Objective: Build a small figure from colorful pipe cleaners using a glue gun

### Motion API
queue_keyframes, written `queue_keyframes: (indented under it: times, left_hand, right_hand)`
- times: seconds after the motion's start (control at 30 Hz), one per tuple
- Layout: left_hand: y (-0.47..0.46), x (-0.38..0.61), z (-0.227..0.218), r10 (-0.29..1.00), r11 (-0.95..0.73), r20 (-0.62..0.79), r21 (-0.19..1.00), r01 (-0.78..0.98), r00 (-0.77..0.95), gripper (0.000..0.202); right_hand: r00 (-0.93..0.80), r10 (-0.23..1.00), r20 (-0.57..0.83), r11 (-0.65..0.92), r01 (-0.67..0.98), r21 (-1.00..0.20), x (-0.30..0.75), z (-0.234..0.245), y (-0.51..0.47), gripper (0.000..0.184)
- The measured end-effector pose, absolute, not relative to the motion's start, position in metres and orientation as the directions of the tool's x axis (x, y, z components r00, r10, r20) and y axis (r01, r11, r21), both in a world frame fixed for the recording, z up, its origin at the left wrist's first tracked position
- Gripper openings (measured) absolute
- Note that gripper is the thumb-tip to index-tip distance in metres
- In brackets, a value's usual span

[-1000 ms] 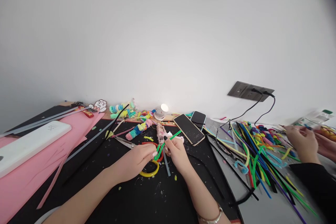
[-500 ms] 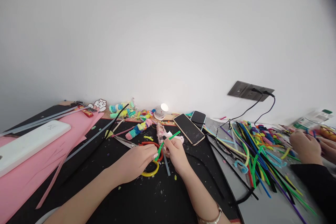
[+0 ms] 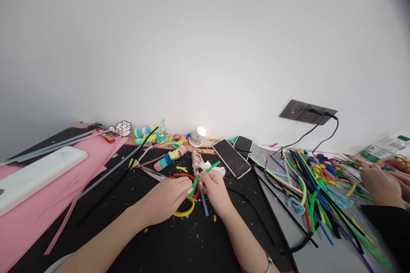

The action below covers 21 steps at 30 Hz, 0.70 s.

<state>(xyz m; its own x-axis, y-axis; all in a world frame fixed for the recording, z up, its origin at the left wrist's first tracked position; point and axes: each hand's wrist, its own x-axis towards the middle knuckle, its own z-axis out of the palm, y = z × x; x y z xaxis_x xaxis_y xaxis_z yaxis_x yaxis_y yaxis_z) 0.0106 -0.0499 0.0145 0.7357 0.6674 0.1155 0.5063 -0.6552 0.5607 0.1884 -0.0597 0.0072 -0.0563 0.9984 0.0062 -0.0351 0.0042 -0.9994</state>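
A bright green pipe cleaner [image 3: 210,167] is stretched between my two hands, its free end pointing up to the right. My left hand [image 3: 171,198] pinches its lower end. With thumb and fingers, my right hand [image 3: 212,187] grips it higher up. Beneath my hands lie scissors [image 3: 185,212] with red and yellow handles, their blades toward the upper left. Just behind my right hand is a pink glue gun [image 3: 197,160], partly hidden by it. A striped pipe-cleaner roll [image 3: 169,158] in pink, blue and yellow rests to the left of the glue gun.
Two phones [image 3: 232,158] lie behind my right hand, near a paper cup [image 3: 197,136]. Pink sheets [image 3: 96,151] and a white oblong device [image 3: 41,175] cover the left. Many loose pipe cleaners [image 3: 320,196] spread rightward, beside another person's hands [image 3: 382,183]. Cords hang from a wall socket [image 3: 307,112].
My hands and the green pipe cleaner keep nearly the same pose. The view has shifted very slightly. At the far right, the other person's hands have moved a little to the right.
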Motion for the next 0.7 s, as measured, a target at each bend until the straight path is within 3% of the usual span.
queue_keyframes:
  times: [0.7]
  left_hand:
    - [-0.0455,0.0112,0.0131,0.685,-0.573,0.098,0.684,0.451,0.722,0.029]
  right_hand:
    - [-0.093,0.995,-0.02,-0.034,-0.153,-0.988,0.1864,0.0078,-0.061,0.046]
